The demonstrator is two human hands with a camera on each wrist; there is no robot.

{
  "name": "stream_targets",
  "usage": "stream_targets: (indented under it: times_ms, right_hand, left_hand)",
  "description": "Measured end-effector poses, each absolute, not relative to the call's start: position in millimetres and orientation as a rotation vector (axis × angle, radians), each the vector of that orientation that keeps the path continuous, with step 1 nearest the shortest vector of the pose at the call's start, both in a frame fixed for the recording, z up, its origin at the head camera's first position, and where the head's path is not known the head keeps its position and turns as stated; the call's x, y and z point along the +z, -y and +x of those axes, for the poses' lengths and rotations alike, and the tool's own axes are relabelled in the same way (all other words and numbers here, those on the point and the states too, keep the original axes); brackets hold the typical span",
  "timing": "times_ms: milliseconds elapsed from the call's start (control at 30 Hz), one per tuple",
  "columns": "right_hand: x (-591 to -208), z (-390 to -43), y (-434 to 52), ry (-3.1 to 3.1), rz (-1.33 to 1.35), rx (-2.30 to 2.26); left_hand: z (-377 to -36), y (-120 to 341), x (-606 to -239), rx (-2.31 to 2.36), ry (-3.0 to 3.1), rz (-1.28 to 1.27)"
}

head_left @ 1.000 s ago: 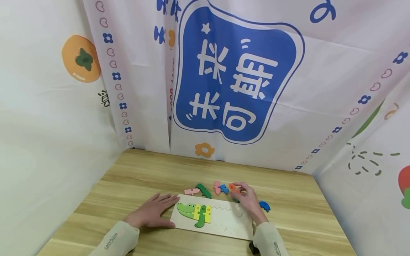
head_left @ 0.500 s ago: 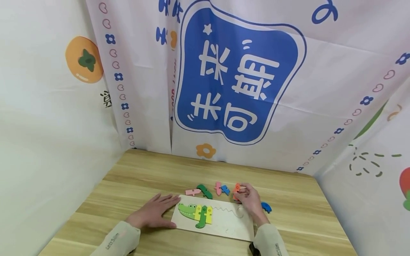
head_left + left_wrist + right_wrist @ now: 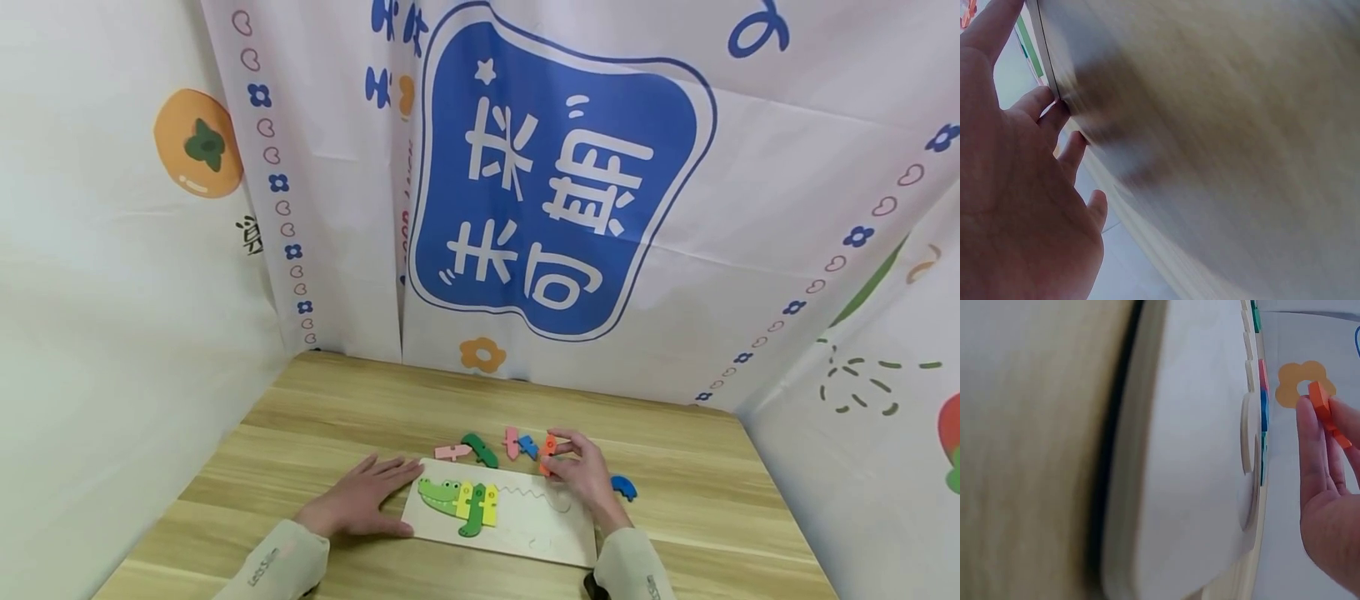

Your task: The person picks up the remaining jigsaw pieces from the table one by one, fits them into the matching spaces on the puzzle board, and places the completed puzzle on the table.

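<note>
A pale wooden puzzle board (image 3: 525, 533) lies on the table, with a green crocodile head and yellow and green pieces (image 3: 461, 500) set in its left part. My left hand (image 3: 360, 500) lies flat on the table, fingers straight, touching the board's left edge (image 3: 1047, 69). My right hand (image 3: 581, 471) pinches an orange puzzle piece (image 3: 548, 454) (image 3: 1325, 412), lifted just above the board's far edge. Loose pieces lie beyond the board: pink (image 3: 452, 451), dark green (image 3: 480, 450), pink (image 3: 512, 442), blue (image 3: 528, 447), and another blue (image 3: 623, 487) at the right.
The wooden table (image 3: 337, 417) is enclosed by printed cloth walls (image 3: 555, 183) at the back and both sides. Bare table surface stretches behind the loose pieces and to the left.
My right hand has lifted the orange piece off the table and turned it upright, drawing it slightly towards the board. The left hand has stayed put.
</note>
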State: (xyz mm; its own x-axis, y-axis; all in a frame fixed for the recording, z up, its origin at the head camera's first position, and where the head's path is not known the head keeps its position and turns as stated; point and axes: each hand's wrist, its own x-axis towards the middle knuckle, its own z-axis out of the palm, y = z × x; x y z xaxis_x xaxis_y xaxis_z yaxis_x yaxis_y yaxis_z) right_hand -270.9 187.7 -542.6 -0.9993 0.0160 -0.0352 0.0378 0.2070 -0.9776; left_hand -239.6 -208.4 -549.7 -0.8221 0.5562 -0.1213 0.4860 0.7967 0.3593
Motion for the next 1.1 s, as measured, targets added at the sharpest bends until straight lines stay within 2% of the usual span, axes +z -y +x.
stream_targets:
  times_ms: [1100]
  right_hand:
    - [-545,-249,-155,-2.265,-0.195,-1.848]
  left_hand:
    - [-240,208,-549,0.446,-2.774,0.795]
